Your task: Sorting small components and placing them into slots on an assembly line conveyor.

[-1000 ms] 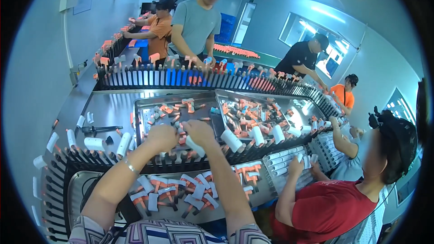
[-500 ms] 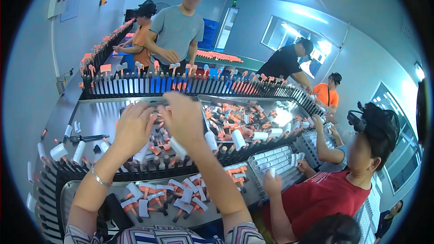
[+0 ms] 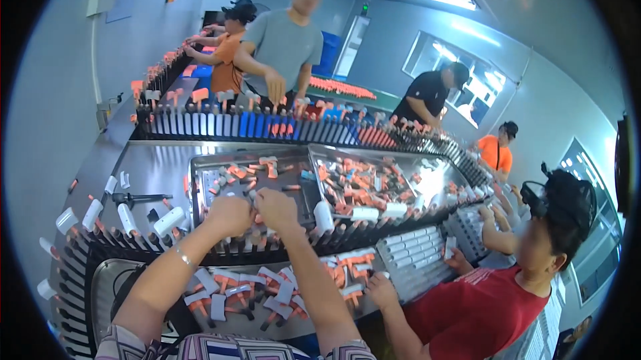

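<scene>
My left hand and my right hand meet above the near row of black upright holders, fingers pinched closed. A small orange bit shows between the fingertips, but what each hand holds is too covered to name. Just beyond them lies a metal tray with scattered orange parts with dark ends. Below my forearms, many orange parts with white curved covers lie on a lower metal tray. White curved pieces sit on holders to my left.
A second tray heaped with orange parts adjoins on the right. A far row of holders crosses behind. A person in red works close at right beside a rack of white tubes. Another person in grey stands opposite.
Both hands have come down and nearer to me, from above the tray to the near row of holders, and drawn together. The view has shifted slightly.
</scene>
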`<state>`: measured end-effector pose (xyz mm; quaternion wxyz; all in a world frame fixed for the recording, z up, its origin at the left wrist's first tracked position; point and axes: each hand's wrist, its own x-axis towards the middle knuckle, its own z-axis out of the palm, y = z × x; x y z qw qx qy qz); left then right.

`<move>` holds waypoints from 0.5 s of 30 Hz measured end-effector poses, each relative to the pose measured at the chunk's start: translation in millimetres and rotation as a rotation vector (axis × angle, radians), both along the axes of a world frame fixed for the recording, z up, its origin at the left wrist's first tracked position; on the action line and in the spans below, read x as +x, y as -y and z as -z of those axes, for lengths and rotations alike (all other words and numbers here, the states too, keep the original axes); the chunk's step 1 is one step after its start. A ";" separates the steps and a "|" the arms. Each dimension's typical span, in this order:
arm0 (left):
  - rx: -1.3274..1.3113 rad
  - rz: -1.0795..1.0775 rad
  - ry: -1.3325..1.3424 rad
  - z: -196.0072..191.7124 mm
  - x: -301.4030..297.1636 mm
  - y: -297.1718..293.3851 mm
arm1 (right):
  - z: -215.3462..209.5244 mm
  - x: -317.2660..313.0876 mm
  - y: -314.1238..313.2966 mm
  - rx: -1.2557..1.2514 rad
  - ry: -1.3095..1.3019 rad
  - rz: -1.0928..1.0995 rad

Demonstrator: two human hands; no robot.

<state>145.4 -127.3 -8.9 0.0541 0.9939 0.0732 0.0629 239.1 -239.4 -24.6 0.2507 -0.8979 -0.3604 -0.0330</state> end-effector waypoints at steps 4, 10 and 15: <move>-0.052 -0.061 0.055 -14.3 -19.8 -2.7 | -3.5 -15.6 -8.8 0.032 0.254 -0.071; -0.085 0.099 0.523 -9.2 -59.0 -27.5 | -65.3 -52.3 16.3 0.228 0.283 -0.155; -0.150 0.290 0.822 -82.7 -18.0 28.4 | -148.3 -9.9 59.6 0.473 0.535 0.029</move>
